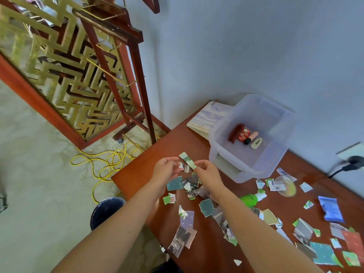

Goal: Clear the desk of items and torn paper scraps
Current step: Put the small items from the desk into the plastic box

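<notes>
Several torn paper scraps (206,207) lie scattered over the brown wooden desk (163,146). My right hand (206,171) pinches a long green strip of paper (187,159) above the desk's left part. My left hand (167,168) is just beside it, fingers curled around small paper scraps (184,168). A clear plastic bin (275,152) stands right of my hands; inside lie a red comb, a red checked item, a pink tube and a hair clip. A green bottle (249,200), a blue packet (330,208) and a round clear lid (285,186) rest on the desk.
A spiral notebook (204,119) lies behind the bin against the wall. A black plug and cable (352,162) sit at the right wall. On the floor left of the desk are a dark round bin (104,211), a yellow cord (110,162) and a wooden stand (128,75).
</notes>
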Motion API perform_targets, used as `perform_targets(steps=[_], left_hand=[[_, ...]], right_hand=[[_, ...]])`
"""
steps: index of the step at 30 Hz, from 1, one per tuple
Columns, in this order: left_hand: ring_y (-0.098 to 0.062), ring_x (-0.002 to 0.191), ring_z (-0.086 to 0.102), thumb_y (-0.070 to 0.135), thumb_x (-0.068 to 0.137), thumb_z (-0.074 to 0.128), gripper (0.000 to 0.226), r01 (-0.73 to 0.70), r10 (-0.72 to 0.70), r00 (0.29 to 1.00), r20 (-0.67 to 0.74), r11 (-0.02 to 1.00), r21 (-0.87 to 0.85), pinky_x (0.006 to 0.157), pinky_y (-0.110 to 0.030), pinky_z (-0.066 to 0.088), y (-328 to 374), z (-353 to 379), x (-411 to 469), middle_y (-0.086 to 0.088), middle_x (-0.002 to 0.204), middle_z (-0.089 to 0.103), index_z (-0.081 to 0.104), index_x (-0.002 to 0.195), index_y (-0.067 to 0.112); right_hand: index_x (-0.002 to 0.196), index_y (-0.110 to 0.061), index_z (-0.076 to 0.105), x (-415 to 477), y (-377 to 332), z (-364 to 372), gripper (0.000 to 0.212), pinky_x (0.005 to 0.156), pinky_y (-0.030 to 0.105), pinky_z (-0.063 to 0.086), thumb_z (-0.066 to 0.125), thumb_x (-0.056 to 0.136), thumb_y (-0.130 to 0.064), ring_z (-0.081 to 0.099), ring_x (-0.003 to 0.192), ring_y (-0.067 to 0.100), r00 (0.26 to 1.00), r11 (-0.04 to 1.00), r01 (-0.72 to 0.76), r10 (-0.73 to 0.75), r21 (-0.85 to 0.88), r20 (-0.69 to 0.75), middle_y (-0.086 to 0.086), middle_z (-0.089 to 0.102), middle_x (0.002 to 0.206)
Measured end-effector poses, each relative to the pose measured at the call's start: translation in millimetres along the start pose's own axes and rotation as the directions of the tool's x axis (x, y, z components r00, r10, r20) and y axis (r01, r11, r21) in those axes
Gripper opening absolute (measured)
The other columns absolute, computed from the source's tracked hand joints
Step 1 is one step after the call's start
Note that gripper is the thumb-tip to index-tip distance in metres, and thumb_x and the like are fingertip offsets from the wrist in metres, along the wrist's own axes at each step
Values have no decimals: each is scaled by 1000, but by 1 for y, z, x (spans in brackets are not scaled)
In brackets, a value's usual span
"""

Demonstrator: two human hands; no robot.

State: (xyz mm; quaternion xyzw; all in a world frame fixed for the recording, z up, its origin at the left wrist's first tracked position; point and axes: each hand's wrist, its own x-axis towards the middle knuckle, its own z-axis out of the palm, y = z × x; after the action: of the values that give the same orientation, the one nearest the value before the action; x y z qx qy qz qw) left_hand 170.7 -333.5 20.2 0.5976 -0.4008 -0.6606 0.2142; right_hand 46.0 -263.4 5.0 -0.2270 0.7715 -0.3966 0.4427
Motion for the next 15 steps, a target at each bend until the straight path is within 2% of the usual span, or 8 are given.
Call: perform_targets(steps=[4, 6, 8, 10, 12, 15], left_hand=[[-10, 83, 62, 7, 97, 48, 19, -50, 52, 999, -12, 990, 132, 69, -21, 51, -10, 0, 15, -1, 98, 67, 62, 106, 15], [-6, 83, 60, 11, 96, 53, 15, -105, 113, 994, -15, 961, 257, 67, -20, 49, -16, -3, 25, 3, 99, 65, 62, 104, 20], [-5, 87, 61, 10, 91, 58, 18, -141, 154, 988, 2, 900, 412, 73, -24, 51, -22, -8, 34, 6, 101, 65, 60, 98, 27], [-8, 95, 60, 13, 85, 62, 24, -175, 200, 979, 29, 770, 613, 82, -30, 51, -28, -12, 43, 10, 102, 62, 58, 93, 34], [-10, 101, 54, 17, 81, 64, 28, -195, 238, 969, 59, 601, 775, 84, -31, 49, -34, -17, 46, 11, 104, 55, 59, 101, 35], [-15, 112, 48, 15, 75, 64, 43, -192, 233, 969, 88, 474, 859, 88, -34, 46, -43, -22, 49, 7, 115, 51, 56, 114, 32]], right_hand=[[111, -26, 57, 18, 6, 2, 21, 81, 27, 49, 61, 91, -25, 57, 98, 10, 999, 988, 34, -34, -153, 2, -6, 59, 114], [111, -29, 55, 29, 9, 5, 21, 83, 31, 53, 61, 91, -23, 57, 99, 12, 998, 966, 57, -54, -252, 16, -5, 56, 116], [118, -28, 56, 38, 10, 8, 29, 90, 37, 52, 61, 90, -23, 56, 103, 15, 996, 912, 87, -80, -400, 33, -3, 53, 121], [128, -26, 53, 46, 10, 12, 39, 94, 41, 50, 61, 90, -25, 54, 110, 20, 993, 846, 121, -109, -519, 55, 0, 51, 127], [136, -26, 47, 53, 10, 17, 46, 95, 41, 48, 59, 92, -27, 50, 117, 23, 986, 766, 166, -146, -621, 83, 1, 48, 133], [143, -27, 37, 61, 9, 24, 52, 95, 38, 43, 55, 94, -24, 44, 123, 25, 977, 648, 202, -182, -734, 109, 3, 42, 139]])
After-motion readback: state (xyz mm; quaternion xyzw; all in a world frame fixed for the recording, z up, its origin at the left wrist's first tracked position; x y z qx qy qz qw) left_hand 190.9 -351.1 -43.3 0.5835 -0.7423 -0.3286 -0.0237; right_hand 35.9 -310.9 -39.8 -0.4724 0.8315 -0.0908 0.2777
